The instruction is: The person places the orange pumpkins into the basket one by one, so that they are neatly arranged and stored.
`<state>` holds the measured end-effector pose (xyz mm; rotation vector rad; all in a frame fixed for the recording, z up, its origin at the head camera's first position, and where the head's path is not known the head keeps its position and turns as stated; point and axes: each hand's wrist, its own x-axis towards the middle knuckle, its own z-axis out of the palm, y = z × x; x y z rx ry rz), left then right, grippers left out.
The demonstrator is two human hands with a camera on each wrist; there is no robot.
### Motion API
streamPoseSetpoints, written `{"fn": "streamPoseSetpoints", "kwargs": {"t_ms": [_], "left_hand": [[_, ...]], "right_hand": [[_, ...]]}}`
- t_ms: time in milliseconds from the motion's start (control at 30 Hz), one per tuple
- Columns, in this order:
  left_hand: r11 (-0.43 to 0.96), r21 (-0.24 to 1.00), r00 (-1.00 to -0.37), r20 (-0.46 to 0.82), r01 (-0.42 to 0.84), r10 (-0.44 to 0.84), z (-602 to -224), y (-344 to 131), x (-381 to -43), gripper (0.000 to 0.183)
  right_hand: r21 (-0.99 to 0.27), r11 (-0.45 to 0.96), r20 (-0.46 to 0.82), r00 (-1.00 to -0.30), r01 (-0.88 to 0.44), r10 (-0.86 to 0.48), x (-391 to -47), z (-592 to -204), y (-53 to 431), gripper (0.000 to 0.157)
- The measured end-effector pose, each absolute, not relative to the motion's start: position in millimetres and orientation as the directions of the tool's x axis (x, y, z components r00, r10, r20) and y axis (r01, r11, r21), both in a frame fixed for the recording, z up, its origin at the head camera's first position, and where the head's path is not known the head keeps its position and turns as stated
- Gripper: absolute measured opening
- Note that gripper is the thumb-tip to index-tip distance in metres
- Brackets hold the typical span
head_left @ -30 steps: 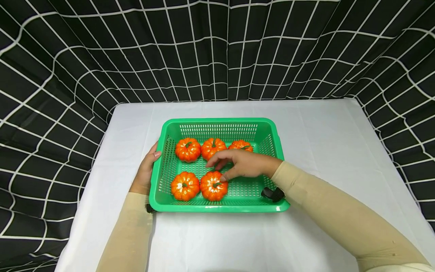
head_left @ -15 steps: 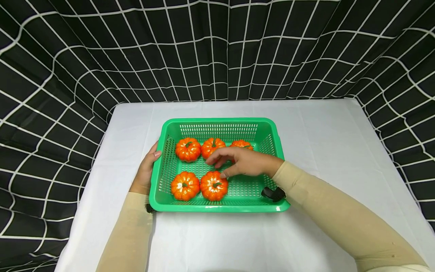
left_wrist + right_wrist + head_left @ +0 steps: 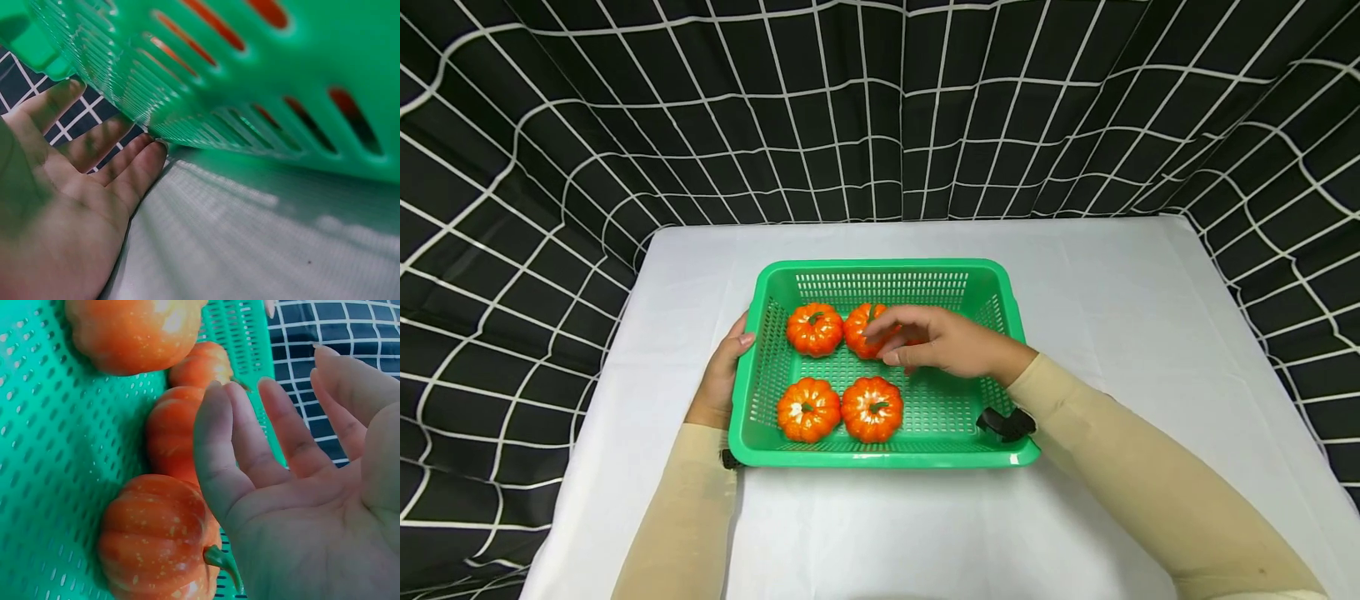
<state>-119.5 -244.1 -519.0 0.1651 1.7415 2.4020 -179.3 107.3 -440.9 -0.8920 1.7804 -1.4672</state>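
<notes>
Several small shiny orange pumpkins with green stems sit in a green plastic basket [image 3: 880,459]. Two stand in the front row, the left front pumpkin [image 3: 808,410] beside the right front pumpkin [image 3: 872,410]. Behind them are the back-left pumpkin [image 3: 815,329], the back-middle pumpkin [image 3: 859,331] and a third, mostly hidden by my right hand [image 3: 943,342]. That hand hovers over the basket with loosely bent fingers, holding nothing; a pumpkin [image 3: 159,540] lies close beside it in the right wrist view. My left hand [image 3: 721,375] touches the basket's left side, its fingers fairly straight along the outer wall [image 3: 206,81].
The basket stands on a table with a white cloth [image 3: 1120,317]. Black curtains with a white grid [image 3: 880,117] surround the table at the back and sides. A black strap [image 3: 1006,423] sits at the right wrist, over the basket's front right corner.
My right hand has lifted away from the right front pumpkin and moved slightly right and back, now covering the back-right pumpkin. My left hand and the basket stay in place.
</notes>
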Motion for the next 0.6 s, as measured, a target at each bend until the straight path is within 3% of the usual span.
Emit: {"fn": "streamPoseSetpoints", "kwargs": {"t_ms": [400, 600], "left_hand": [[-0.291, 0.953, -0.979, -0.029, -0.088, 0.202, -519, -244, -119, 0.074], [-0.295, 0.952, -0.978, -0.022, -0.084, 0.208, -520, -244, -119, 0.074]], "right_hand": [[-0.985, 0.127, -0.021, -0.657, -0.114, -0.753, -179, -431, 106, 0.039], [-0.984, 0.126, -0.010, -0.674, -0.123, -0.738, -177, -427, 105, 0.038]]}}
